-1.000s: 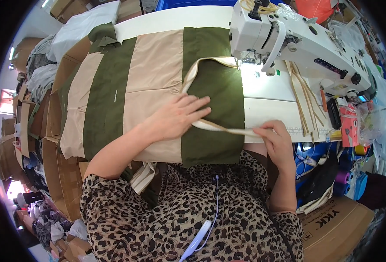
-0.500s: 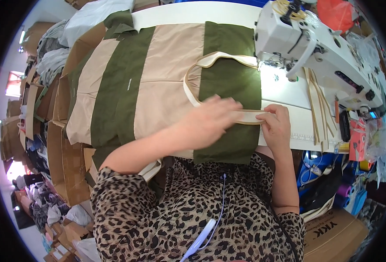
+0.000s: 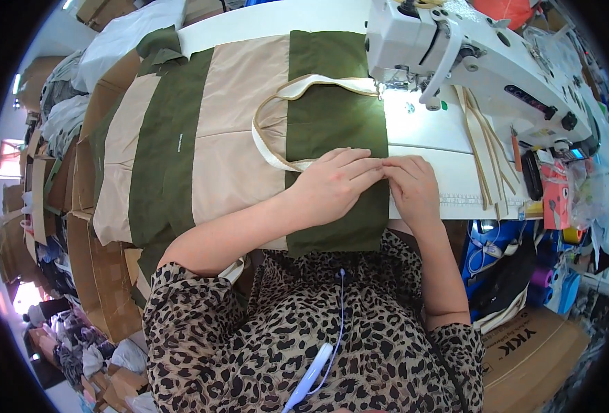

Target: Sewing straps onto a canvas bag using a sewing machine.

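Note:
A white strap with tan edges curves in a loop over a striped dark green and beige fabric panel. One end of the strap lies under the needle area of the white sewing machine; the other passes beneath my left hand. That hand lies over the strap, fingers together, their tips meeting my right hand at the panel's right edge. My right fingers are bent and closed there on the strap's end, which the hands mostly hide.
Loose tan-and-white strips hang over the table's right side, beside an orange-handled tool and a black object. A cardboard box stands at the left, under the fabric. Another carton sits at lower right.
My left hand has slid right along the strap and now meets my right hand, covering the stretch that showed between them. The whole view has shifted, so the table appears farther left.

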The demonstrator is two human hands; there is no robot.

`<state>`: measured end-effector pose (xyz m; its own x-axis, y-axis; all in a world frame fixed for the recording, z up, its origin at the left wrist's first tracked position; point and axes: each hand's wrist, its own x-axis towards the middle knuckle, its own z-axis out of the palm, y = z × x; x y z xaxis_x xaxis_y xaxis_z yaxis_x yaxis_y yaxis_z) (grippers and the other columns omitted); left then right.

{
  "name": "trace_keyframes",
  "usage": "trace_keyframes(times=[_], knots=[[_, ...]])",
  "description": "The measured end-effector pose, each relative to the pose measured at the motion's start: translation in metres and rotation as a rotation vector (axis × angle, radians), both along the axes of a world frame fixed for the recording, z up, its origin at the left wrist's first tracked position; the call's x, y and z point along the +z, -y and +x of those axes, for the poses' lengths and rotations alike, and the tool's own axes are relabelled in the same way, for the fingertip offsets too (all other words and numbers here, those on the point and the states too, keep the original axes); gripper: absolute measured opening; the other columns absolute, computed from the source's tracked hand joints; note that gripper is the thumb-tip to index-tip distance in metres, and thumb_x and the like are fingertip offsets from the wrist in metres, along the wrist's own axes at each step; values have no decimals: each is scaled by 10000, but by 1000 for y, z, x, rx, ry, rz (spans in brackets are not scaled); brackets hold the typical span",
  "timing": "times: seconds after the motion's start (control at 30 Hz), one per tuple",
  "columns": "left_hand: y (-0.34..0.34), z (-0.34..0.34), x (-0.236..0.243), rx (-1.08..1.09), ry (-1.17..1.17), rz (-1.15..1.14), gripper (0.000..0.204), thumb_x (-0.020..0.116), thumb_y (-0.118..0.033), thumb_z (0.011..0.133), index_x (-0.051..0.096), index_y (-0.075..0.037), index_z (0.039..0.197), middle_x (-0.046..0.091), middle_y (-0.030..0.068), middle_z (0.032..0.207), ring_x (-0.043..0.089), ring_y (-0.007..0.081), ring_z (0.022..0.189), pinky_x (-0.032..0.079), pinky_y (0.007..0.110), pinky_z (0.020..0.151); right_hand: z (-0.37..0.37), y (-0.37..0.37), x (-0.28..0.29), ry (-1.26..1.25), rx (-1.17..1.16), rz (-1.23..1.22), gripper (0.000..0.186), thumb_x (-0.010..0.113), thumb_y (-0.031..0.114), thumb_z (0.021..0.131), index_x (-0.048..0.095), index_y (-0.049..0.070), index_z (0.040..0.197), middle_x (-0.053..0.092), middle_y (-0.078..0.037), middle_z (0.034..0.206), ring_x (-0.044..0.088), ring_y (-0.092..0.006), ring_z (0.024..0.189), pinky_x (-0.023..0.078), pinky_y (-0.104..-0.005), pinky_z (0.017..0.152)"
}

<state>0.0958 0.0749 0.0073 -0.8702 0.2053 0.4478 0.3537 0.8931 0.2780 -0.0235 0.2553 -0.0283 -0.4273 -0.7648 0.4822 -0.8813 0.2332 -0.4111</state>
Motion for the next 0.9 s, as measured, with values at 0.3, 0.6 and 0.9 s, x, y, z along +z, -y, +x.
trace_keyframes(times=[0.3, 0.6, 0.9], knots=[[2, 5, -7, 8, 179, -84, 381, 656, -89, 817, 688, -135, 1193, 619, 22, 1353, 568, 213, 1231, 458, 406, 1018, 33, -49, 15, 100, 111, 123, 424, 672, 19, 752, 678, 124, 1164, 608, -63, 1329, 553, -306, 1262, 382, -507, 1128], [-2, 0, -22, 92, 130, -87, 320, 662, -128, 881, 685, -171, 1197, 619, -27, 1372, 546, 226, 1290, 340, 609, 1121, 36, -43, 0, -5, 25, 104, 368, 738, 114, 735, 706, 174, 1096, 612, -8, 1314, 532, -257, 1296, 349, -515, 1146], [49, -38, -27, 128, 143, -84, 266, 634, -139, 942, 691, -201, 1195, 646, -48, 1346, 550, 217, 1305, 333, 682, 1114, -1, 11, 3, 29, 14, 90, 269, 717, 111, 786, 727, 127, 1054, 637, -8, 1236, 558, -229, 1186, 377, -498, 1109]])
